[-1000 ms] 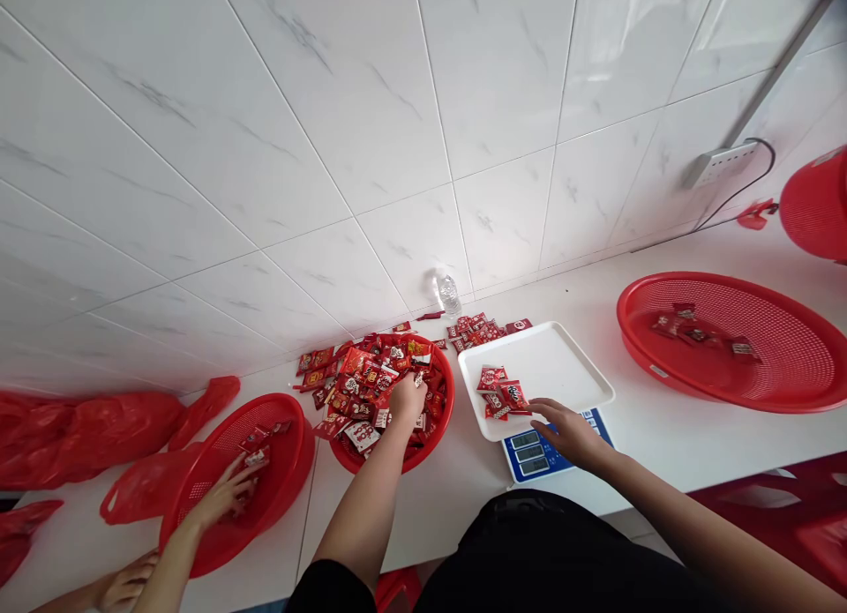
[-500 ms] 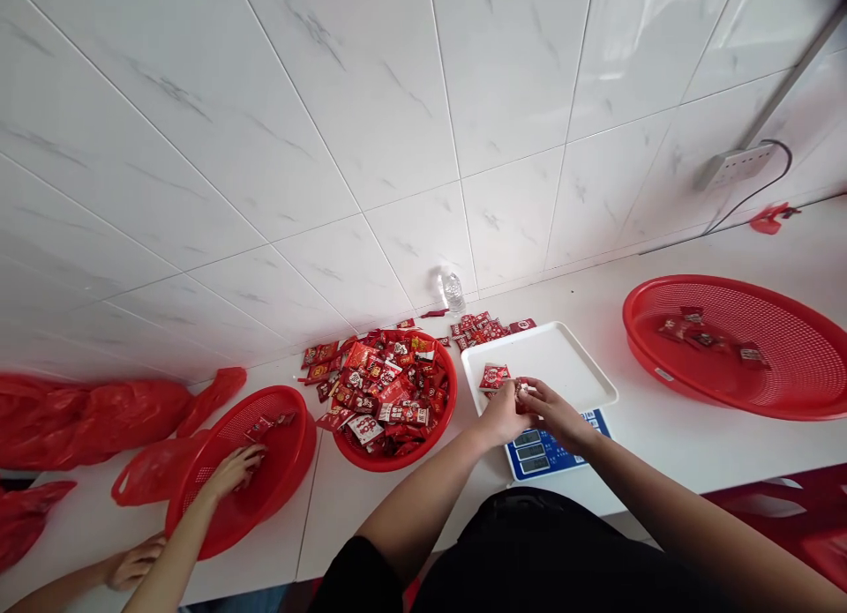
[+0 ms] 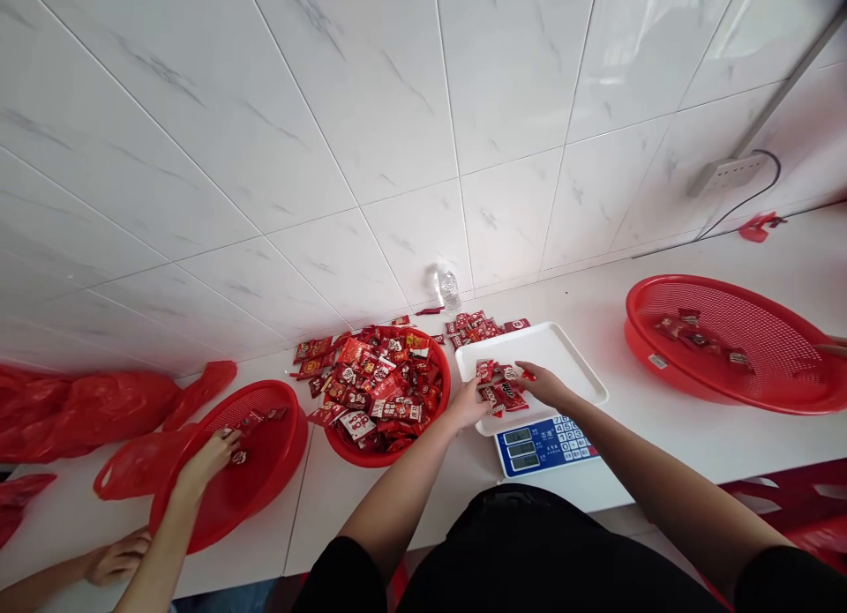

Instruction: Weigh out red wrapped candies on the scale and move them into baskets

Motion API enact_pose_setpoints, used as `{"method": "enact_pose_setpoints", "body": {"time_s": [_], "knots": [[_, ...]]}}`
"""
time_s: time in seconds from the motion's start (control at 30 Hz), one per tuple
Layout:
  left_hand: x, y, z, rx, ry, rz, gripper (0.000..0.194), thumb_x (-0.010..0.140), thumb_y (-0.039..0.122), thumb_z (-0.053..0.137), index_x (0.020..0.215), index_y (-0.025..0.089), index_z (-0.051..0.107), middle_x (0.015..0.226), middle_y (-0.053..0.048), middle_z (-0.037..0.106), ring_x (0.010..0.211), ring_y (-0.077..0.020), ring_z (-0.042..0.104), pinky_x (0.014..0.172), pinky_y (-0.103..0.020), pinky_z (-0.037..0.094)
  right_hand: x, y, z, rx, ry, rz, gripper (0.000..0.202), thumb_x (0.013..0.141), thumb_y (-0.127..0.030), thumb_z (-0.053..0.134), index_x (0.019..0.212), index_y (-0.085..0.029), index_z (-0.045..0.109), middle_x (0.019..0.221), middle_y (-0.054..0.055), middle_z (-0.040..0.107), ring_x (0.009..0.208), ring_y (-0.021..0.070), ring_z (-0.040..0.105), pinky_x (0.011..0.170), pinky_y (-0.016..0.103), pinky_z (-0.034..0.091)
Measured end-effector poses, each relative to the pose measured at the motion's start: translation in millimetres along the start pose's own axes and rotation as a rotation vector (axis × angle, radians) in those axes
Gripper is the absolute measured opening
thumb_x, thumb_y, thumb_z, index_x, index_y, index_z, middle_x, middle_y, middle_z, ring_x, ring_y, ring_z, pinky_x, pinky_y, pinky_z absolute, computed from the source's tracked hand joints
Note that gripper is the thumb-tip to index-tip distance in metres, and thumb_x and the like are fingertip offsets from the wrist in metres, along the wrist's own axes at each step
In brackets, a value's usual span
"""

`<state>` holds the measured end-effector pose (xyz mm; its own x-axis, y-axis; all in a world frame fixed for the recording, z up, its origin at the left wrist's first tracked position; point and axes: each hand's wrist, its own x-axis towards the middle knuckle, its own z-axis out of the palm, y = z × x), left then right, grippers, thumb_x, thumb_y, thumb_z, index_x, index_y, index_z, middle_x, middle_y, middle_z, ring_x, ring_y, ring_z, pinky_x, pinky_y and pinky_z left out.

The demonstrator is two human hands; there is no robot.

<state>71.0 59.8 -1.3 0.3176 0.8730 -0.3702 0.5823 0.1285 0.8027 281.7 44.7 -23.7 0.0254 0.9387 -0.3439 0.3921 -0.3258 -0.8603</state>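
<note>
Centrally, in the head view, red packets (image 3: 508,396) on the white tray (image 3: 569,366) are flanked by the left hand (image 3: 471,403) and right hand (image 3: 543,386) — both with fingers loosely spread around the pile, though whether any packet is pinched cannot be told. The tray is carried by a blue scale (image 3: 543,447) — set on the counter (image 3: 463,507) beside a heaped red basket (image 3: 371,459).

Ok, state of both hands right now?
Left hand: at the packets on the tray, grip can't be told.
Right hand: at the same packets, grip also unclear.
</note>
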Motion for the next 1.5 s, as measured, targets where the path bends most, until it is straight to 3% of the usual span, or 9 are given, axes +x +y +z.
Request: {"method": "enact_pose_setpoints", "body": {"time_s": [0.17, 0.4, 0.63, 0.7, 0.9, 1.0, 1.13, 1.27, 1.5], "knots": [[2, -3, 7.1, -0.014, -0.063, -0.002, 0.055, 0.073, 0.024, 0.065, 0.125, 0.019, 0.048, 0.122, -0.012, 0.055, 0.092, -0.0208, 0.061, 0.080, -0.031, 0.049, -3, -2, 8, -0.082, -0.026, -0.084, 0.046, 0.082, -0.033, 0.052, 0.127, -0.027, 0.050, 0.121, 0.003, 0.060, 0.105, 0.0206, 0.058, 0.087, 0.032, 0.048], [4, -29, -31.6, 0.050, 0.335, -0.065, 0.028, 0.081, 0.016, 0.051, 0.108, 0.017, 0.057, 0.111, -0.010, 0.060, 0.086, -0.0149, 0.062, 0.079, -0.028, 0.050, -15, 14, 3, -0.203, 0.037, -0.112, 0.044, 0.081, -0.034, 0.049, 0.124, -0.024, 0.053, 0.134, 0.006, 0.049, 0.118, 0.0234, 0.049, 0.097, 0.038, 0.041], [-6, -34, -6.3, 0.010, 0.006, 0.074, 0.021, 0.080, 0.023, 0.054, 0.098, 0.016, 0.062, 0.094, -0.006, 0.067, 0.082, -0.0156, 0.063, 0.074, -0.026, 0.050, -17, 9, 14, -0.268, 0.008, -0.225, 0.038, 0.079, -0.029, 0.052, 0.116, -0.025, 0.059, 0.121, 0.003, 0.060, 0.117, 0.0234, 0.050, 0.101, 0.040, 0.037], [-7, -32, -2.9, 0.017, 0.035, 0.136, 0.021, 0.081, 0.023, 0.054, 0.098, 0.016, 0.063, 0.095, -0.006, 0.067, 0.087, -0.0161, 0.062, 0.079, -0.026, 0.049, -19, 10, 12, -0.281, 0.017, -0.235, 0.039, 0.080, -0.032, 0.051, 0.117, -0.025, 0.059, 0.123, 0.004, 0.059, 0.118, 0.0247, 0.048, 0.101, 0.042, 0.036], [-8, -54, -61.0, 0.267, 0.426, -0.096, 0.020, 0.084, 0.015, 0.045, 0.100, 0.019, 0.058, 0.103, -0.006, 0.065, 0.095, -0.0149, 0.060, 0.084, -0.025, 0.044, -40, 28, -9, -0.265, 0.060, -0.154, 0.041, 0.081, -0.043, 0.048, 0.118, -0.027, 0.056, 0.126, 0.005, 0.056, 0.113, 0.0268, 0.054, 0.091, 0.042, 0.046], [-7, -72, -81.5, 0.344, 0.362, -0.240, 0.021, 0.079, 0.017, 0.056, 0.100, 0.017, 0.058, 0.100, -0.009, 0.066, 0.092, -0.0190, 0.062, 0.079, -0.028, 0.045, -53, 34, -15, -0.238, 0.057, -0.067, 0.043, 0.081, -0.047, 0.047, 0.119, -0.029, 0.055, 0.128, 0.005, 0.055, 0.099, 0.0253, 0.062, 0.084, 0.039, 0.050], [-3, -84, -73.0, 0.402, 0.264, -0.255, 0.026, 0.069, 0.022, 0.068, 0.093, 0.019, 0.060, 0.095, -0.008, 0.067, 0.091, -0.0238, 0.062, 0.077, -0.030, 0.044, -63, 33, -16, -0.209, 0.045, -0.032, 0.042, 0.081, -0.046, 0.046, 0.118, -0.028, 0.056, 0.126, 0.005, 0.056, 0.096, 0.0244, 0.064, 0.083, 0.037, 0.051], [-4, -80, -68.6, 0.439, 0.295, -0.238, 0.008, 0.076, 0.023, 0.061, 0.083, 0.019, 0.060, 0.091, -0.008, 0.067, 0.087, -0.0221, 0.062, 0.076, -0.030, 0.043, -67, 28, -15, -0.187, 0.056, -0.036, 0.042, 0.081, -0.045, 0.047, 0.118, -0.028, 0.057, 0.123, 0.005, 0.058, 0.094, 0.0238, 0.064, 0.083, 0.036, 0.051], [-8, -43, -74.5, 0.164, 0.424, -0.070, 0.025, 0.086, 0.040, 0.044, 0.092, 0.019, 0.058, 0.084, -0.004, 0.067, 0.072, -0.0159, 0.062, 0.066, -0.025, 0.046, -67, 29, -10, -0.149, 0.068, -0.070, 0.036, 0.082, -0.041, 0.048, 0.114, -0.028, 0.059, 0.116, 0.004, 0.063, 0.099, 0.0237, 0.063, 0.084, 0.035, 0.050]]}}
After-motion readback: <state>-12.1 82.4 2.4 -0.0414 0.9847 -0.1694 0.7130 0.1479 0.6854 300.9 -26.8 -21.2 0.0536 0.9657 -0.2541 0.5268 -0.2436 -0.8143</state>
